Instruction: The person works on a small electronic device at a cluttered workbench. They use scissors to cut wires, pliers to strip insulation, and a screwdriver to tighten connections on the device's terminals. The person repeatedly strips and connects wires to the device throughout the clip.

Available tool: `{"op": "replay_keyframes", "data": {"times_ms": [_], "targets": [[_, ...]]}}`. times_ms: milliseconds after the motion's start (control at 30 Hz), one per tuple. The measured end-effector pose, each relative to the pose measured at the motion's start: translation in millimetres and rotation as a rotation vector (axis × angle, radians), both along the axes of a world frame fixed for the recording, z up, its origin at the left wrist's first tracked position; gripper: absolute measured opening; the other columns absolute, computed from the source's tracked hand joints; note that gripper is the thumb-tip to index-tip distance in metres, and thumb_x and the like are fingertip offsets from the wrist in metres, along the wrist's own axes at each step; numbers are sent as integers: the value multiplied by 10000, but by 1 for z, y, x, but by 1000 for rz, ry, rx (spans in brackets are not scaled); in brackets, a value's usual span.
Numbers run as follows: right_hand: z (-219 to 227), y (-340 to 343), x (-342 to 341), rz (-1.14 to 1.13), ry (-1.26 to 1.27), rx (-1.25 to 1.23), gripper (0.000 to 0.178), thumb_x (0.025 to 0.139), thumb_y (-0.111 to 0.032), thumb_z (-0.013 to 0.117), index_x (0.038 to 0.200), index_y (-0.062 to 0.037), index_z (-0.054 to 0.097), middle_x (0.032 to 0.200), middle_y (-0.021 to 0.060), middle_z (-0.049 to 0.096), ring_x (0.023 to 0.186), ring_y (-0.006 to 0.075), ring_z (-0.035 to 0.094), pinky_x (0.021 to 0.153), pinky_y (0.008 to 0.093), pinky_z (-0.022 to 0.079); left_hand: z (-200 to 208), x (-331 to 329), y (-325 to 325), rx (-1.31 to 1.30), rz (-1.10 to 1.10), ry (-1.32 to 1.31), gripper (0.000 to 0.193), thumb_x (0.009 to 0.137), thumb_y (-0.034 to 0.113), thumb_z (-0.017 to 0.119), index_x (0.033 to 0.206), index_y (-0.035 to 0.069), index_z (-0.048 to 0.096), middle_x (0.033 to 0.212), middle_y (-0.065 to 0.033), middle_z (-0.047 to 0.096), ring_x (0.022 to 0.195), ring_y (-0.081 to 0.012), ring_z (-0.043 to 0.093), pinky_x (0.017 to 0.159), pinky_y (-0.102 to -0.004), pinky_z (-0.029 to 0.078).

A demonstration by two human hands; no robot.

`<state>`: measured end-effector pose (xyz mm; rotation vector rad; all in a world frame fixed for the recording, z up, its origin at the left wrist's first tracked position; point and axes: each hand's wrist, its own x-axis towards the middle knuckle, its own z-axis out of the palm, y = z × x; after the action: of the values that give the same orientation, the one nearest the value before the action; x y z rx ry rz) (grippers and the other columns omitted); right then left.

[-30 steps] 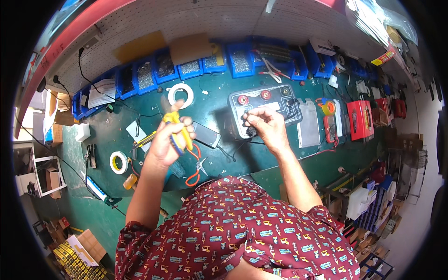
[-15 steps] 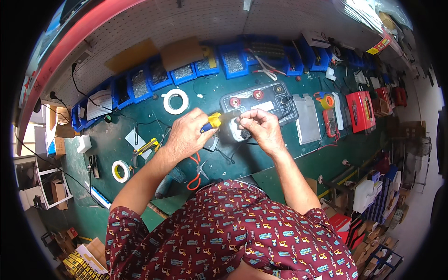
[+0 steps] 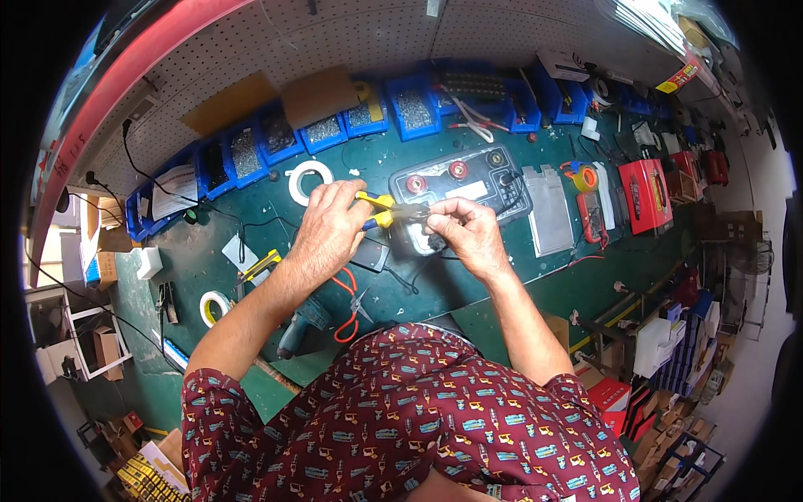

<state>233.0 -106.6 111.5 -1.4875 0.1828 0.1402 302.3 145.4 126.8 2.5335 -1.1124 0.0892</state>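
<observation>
The yellow pliers (image 3: 381, 201) are now sitting nearer the right hand (image 3: 473, 238); I'm watching the left hand (image 3: 330, 226) grasping them by the black case (image 3: 462, 188), the right seemingly pinching something dark (image 3: 427, 215).

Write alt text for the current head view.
A person's left hand holds a yellow-handled tool near the pinching right hand, by a black case with red knobs on a green workbench; blue bins line the back.
</observation>
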Motion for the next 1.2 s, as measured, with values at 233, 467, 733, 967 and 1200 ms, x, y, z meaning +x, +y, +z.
{"op": "replay_keyframes", "data": {"times_ms": [233,467,733,967,1200], "targets": [[1,0,0,8,12,-13,163,943,-68,723,1058,46,698,882,63,726,788,100,650,707,232,510,6,5,1,60,-24,-51,386,720,27,809,1083,43,677,1317,-173,566,1244,-368,523,1070,-482,413],[1,0,0,10,12,-8,167,944,-73,726,1058,45,698,879,65,728,787,97,652,705,231,510,8,8,1,77,-44,-87,220,800,75,732,1015,50,694,1260,-178,582,1238,-330,532,1042,-485,403],[1,0,-1,13,-2,-23,159,941,-72,724,1055,37,702,869,58,729,779,94,650,699,232,511,12,7,2,115,-52,-36,224,808,83,731,1029,58,708,1249,-170,575,1214,-318,529,1006,-469,410],[0,0,-1,11,-6,-26,153,938,-66,726,1050,35,703,866,56,726,777,91,649,703,232,513,10,7,3,125,-57,-55,207,822,94,715,1027,65,705,1217,-158,582,1185,-308,537,978,-460,413],[0,1,0,7,-3,-20,155,934,-59,729,1054,36,702,865,54,726,778,87,649,706,228,513,5,7,3,141,-33,-22,345,734,67,816,1054,65,689,1259,-167,568,1231,-339,519,1021,-474,410]]}}
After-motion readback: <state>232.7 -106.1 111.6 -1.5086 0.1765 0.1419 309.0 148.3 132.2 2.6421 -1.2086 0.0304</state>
